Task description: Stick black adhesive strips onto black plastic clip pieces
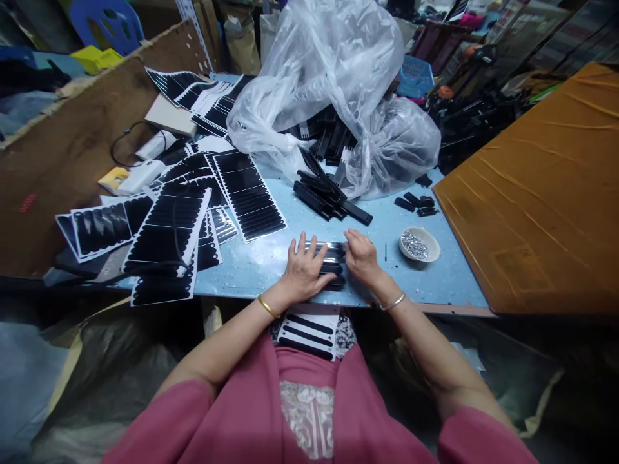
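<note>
Several slim black strips (331, 267) lie side by side at the table's front edge. Across their left part my left hand (305, 267) rests flat, fingers spread. At their right ends is my right hand (362, 256), its fingers curled in a pinch; whatever it holds is hidden. A sheet with black stickers (307, 330) lies on my lap. Beyond my hands is a loose pile of black plastic pieces (331, 193). To the right stands a small white bowl (435, 248) of tiny shiny metal parts, with a thin dark pin (385, 251) beside it.
Overlapping sheets of black stickers (167, 222) cover the table's left side. A big clear plastic bag (333, 58) with more black pieces stands at the back. Small black parts (416, 203) lie above the bowl. A brown taped board (541, 212) bounds the right, a wooden panel (72, 142) the left.
</note>
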Demonstrator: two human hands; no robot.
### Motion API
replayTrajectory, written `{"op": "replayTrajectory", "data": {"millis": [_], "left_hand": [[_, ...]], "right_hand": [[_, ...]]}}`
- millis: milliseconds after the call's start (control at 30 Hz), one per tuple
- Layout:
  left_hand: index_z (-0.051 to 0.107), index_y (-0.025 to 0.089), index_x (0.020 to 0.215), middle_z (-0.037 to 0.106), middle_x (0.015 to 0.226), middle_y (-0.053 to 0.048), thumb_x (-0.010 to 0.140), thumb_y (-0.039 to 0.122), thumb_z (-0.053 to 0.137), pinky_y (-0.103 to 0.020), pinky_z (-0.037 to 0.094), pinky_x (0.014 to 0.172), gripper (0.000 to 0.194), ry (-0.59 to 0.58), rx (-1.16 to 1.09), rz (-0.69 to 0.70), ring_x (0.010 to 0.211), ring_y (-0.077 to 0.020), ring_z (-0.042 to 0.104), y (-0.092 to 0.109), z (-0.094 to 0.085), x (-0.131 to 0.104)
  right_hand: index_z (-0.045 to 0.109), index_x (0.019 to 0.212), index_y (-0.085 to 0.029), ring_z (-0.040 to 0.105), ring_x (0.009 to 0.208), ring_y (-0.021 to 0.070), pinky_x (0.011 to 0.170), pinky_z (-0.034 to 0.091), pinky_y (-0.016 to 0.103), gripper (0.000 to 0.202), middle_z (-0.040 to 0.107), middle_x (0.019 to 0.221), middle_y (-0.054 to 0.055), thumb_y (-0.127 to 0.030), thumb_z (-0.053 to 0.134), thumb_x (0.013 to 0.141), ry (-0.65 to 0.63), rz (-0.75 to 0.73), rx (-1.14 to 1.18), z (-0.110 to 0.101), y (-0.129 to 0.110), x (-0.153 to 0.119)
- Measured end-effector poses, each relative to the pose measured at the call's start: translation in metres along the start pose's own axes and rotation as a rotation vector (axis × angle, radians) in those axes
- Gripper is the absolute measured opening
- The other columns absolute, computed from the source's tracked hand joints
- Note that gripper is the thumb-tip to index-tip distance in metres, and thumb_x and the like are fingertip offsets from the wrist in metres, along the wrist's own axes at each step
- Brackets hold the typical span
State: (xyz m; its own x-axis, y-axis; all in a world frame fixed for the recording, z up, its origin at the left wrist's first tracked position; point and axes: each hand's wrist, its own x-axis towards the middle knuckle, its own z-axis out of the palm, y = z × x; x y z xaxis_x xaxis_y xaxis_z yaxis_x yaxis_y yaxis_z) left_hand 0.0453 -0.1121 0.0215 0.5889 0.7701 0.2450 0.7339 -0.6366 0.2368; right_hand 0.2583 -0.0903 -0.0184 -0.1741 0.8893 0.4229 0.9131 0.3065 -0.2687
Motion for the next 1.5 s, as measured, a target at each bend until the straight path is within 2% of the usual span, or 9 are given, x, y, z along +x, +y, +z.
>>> {"op": "replayTrajectory", "data": {"millis": [333, 433, 567, 633, 733, 867, 1033, 1300, 1500], "left_hand": [[0.046, 0.007, 0.141, 0.043, 0.145, -0.029, 0.069, 0.069, 0.069, -0.064, 0.025, 0.109, 0.098, -0.08, -0.01, 0.153, 0.14, -0.0484, 0.03, -0.043, -0.009, 0.01], [0.051, 0.012, 0.137, 0.047, 0.143, -0.027, 0.067, 0.064, 0.075, -0.059, 0.035, 0.107, 0.09, 0.074, -0.224, -0.119, 0.139, -0.0457, 0.034, -0.037, -0.025, -0.023], [0.062, 0.012, 0.112, 0.071, 0.095, -0.016, 0.08, 0.06, 0.065, -0.036, 0.058, 0.069, 0.057, 0.113, -1.144, -0.805, 0.09, -0.0292, 0.072, -0.004, -0.026, -0.068], [0.059, 0.012, 0.107, 0.07, 0.09, -0.014, 0.079, 0.056, 0.069, -0.031, 0.058, 0.057, 0.053, 0.038, -1.566, -0.996, 0.079, -0.0258, 0.073, 0.01, -0.018, -0.069], [0.056, 0.011, 0.093, 0.068, 0.076, -0.01, 0.081, 0.046, 0.07, -0.028, 0.056, 0.052, 0.039, 0.06, -1.666, -1.099, 0.066, -0.0207, 0.071, 0.016, -0.006, -0.05], [0.055, 0.015, 0.086, 0.058, 0.053, 0.0, 0.085, 0.036, 0.063, -0.023, 0.045, 0.043, 0.023, -0.006, -1.313, -1.026, 0.045, -0.0155, 0.06, 0.009, -0.001, -0.027], [0.055, 0.017, 0.069, 0.054, 0.059, 0.002, 0.077, 0.025, 0.065, -0.024, 0.042, 0.058, 0.015, 0.255, -0.857, -0.698, 0.057, -0.0119, 0.053, 0.005, -0.005, -0.022], [0.06, 0.013, 0.088, 0.067, 0.082, -0.004, 0.056, 0.026, 0.082, -0.028, 0.05, 0.072, 0.041, 0.415, -1.662, -0.846, 0.074, -0.0162, 0.063, -0.011, -0.001, -0.007], [0.061, 0.015, 0.075, 0.067, 0.078, -0.003, 0.068, 0.019, 0.073, -0.026, 0.051, 0.068, 0.014, 0.414, -1.231, -0.575, 0.075, -0.0166, 0.063, -0.009, -0.051, -0.03]], "right_hand": [[0.064, 0.107, -0.01, 0.058, 0.087, 0.0265, 0.08, 0.043, 0.038, 0.037, 0.068, 0.097, 0.017, -0.03, 0.036, 0.098, -0.267, -0.028, -0.057, -0.001, -0.04, 0.009], [0.066, 0.11, -0.01, 0.061, 0.087, 0.0263, 0.081, 0.045, 0.037, 0.042, 0.07, 0.094, 0.016, -0.042, 0.043, 0.095, -0.231, 0.005, 0.044, -0.007, -0.021, 0.017], [0.07, 0.105, -0.01, 0.065, 0.077, 0.0243, 0.071, 0.049, 0.034, 0.053, 0.071, 0.084, 0.013, -0.056, 0.049, 0.089, -0.245, 0.171, 0.289, -0.001, -0.009, 0.033], [0.072, 0.095, -0.014, 0.063, 0.07, 0.0215, 0.064, 0.047, 0.031, 0.054, 0.07, 0.076, 0.008, -0.062, 0.052, 0.085, -0.321, 0.204, 0.343, 0.005, -0.016, 0.037], [0.069, 0.072, -0.018, 0.058, 0.063, 0.0184, 0.059, 0.042, 0.029, 0.053, 0.065, 0.07, 0.005, -0.071, 0.064, 0.069, -0.381, 0.152, 0.231, 0.009, -0.034, 0.037], [0.058, 0.052, -0.019, 0.052, 0.057, 0.0161, 0.055, 0.039, 0.029, 0.056, 0.059, 0.061, 0.004, -0.074, 0.071, 0.058, -0.353, 0.197, 0.167, 0.006, -0.047, 0.028], [0.069, 0.067, -0.016, 0.057, 0.06, 0.0194, 0.058, 0.044, 0.031, 0.048, 0.064, 0.063, 0.005, -0.062, 0.079, 0.054, -0.162, 0.451, 0.459, 0.001, -0.056, 0.013], [0.069, 0.086, -0.013, 0.062, 0.065, 0.0166, 0.063, 0.051, 0.03, 0.048, 0.071, 0.076, 0.002, -0.037, 0.089, 0.05, 0.016, 0.852, 1.315, -0.003, -0.09, 0.008], [0.07, 0.089, -0.016, 0.066, 0.071, 0.0186, 0.067, 0.055, 0.031, 0.049, 0.073, 0.08, 0.001, -0.027, 0.091, 0.046, -0.07, 0.833, 1.529, -0.028, -0.118, 0.005]]}}
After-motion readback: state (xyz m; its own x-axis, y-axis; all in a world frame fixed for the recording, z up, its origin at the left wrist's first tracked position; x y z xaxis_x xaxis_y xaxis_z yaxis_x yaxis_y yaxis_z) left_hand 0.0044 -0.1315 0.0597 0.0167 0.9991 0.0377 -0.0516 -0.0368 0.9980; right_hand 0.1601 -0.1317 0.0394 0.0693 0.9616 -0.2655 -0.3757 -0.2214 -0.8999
